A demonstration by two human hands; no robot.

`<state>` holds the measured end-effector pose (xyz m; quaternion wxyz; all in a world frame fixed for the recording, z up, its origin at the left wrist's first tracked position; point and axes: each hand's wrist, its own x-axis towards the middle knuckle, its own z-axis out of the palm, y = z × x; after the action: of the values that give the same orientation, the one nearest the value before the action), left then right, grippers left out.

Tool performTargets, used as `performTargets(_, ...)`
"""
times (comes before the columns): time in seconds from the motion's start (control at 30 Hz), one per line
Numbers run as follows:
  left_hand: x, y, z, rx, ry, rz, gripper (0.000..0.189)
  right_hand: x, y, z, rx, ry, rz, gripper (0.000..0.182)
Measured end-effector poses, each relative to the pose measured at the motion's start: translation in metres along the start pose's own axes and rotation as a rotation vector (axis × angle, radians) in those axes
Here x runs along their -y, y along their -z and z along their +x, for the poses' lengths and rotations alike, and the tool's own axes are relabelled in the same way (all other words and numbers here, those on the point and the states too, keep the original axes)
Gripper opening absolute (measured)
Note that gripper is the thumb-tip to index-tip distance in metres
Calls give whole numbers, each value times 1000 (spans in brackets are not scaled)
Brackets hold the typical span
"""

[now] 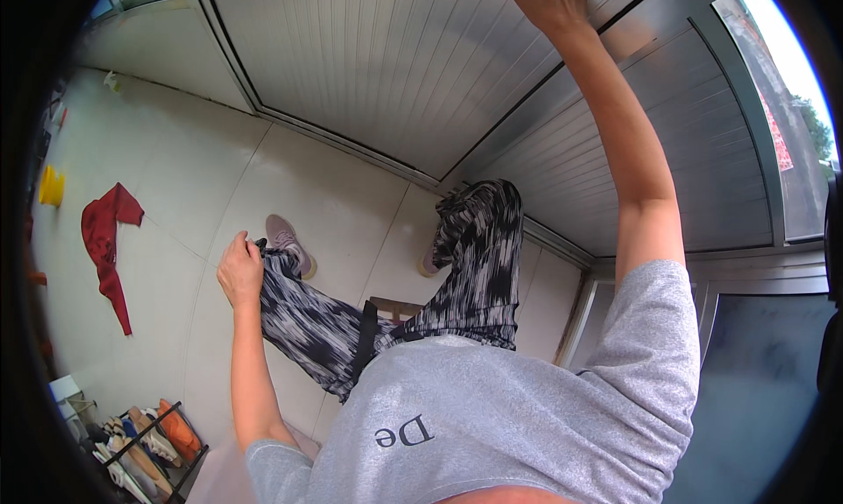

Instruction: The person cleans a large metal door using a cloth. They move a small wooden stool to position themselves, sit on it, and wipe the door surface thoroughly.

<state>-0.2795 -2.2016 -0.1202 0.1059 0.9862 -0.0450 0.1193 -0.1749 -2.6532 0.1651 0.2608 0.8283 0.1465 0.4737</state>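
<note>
My left hand [240,270] is at my left knee, against the black-and-grey patterned trousers [306,329]. Its fingers are curled, and whether they pinch the cloth is hard to see. My right arm stretches up and forward, and my right hand [550,0] is at the ribbed metal panel [395,49] near its frame. The top edge of the view cuts off the right fingers, so any grip there is hidden. I am seated with knees apart, and my pink shoes [288,240] rest on the tiled floor [316,181].
On the floor to the left lie a dark red cloth [105,240] and a yellow cylindrical object [51,186]. A black rack [141,438] with several shoes stands at lower left. Another ribbed panel [691,161] rises at right, below a window [784,102]. A frosted pane [751,372] is beside me.
</note>
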Motion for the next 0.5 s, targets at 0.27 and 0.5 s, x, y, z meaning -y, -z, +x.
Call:
performTargets(0.27, 2, 1, 7, 30, 54, 53, 21, 105, -86, -130, 363, 146, 220, 69)
performTargets(0.5, 4, -5, 7, 13, 40, 51, 21, 142, -118, -217, 564, 464, -27, 73)
